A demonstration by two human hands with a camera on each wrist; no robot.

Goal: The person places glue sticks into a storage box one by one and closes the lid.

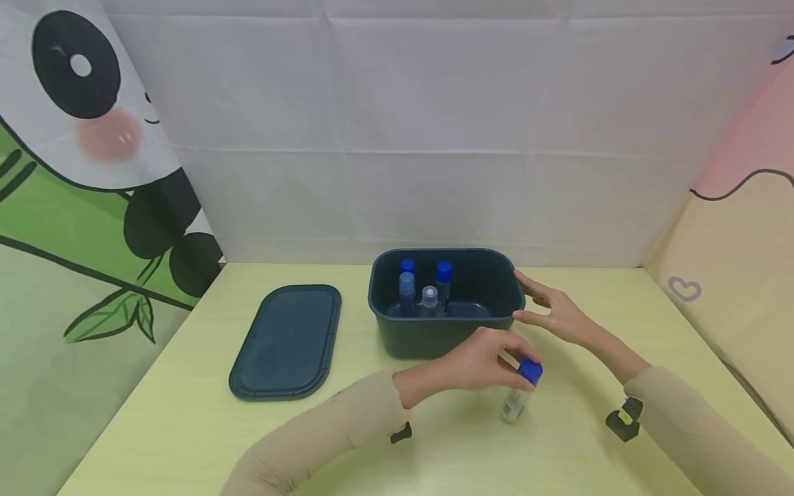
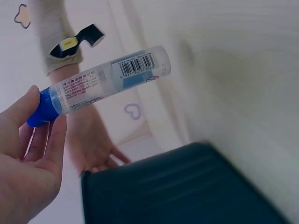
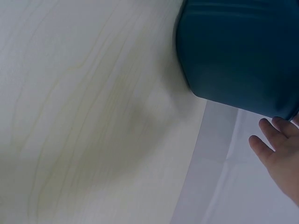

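My left hand [image 1: 480, 360] pinches the blue cap of a clear glue bottle [image 1: 514, 406], which tilts in front of the dark teal bin [image 1: 412, 341]. In the left wrist view the glue bottle [image 2: 114, 78] shows a printed label and a barcode, with finger and thumb on its cap. My right hand [image 1: 563, 318] touches the bin's right end, its fingers and thumb spread along the rim. Seen from the right wrist, the fingers are extended against the bin's outer side. Several blue-capped bottles [image 1: 443, 273] stand inside the bin, towards its left; one near the front has a paler top [image 1: 429, 294].
A dark teal lid [image 1: 285, 342] lies flat on the pale yellow wood-grain table [image 1: 174, 413], left of the bin. Behind the table hangs a white cloth [image 1: 434, 138]. Cartoon-printed cloths stand at the left and right sides.
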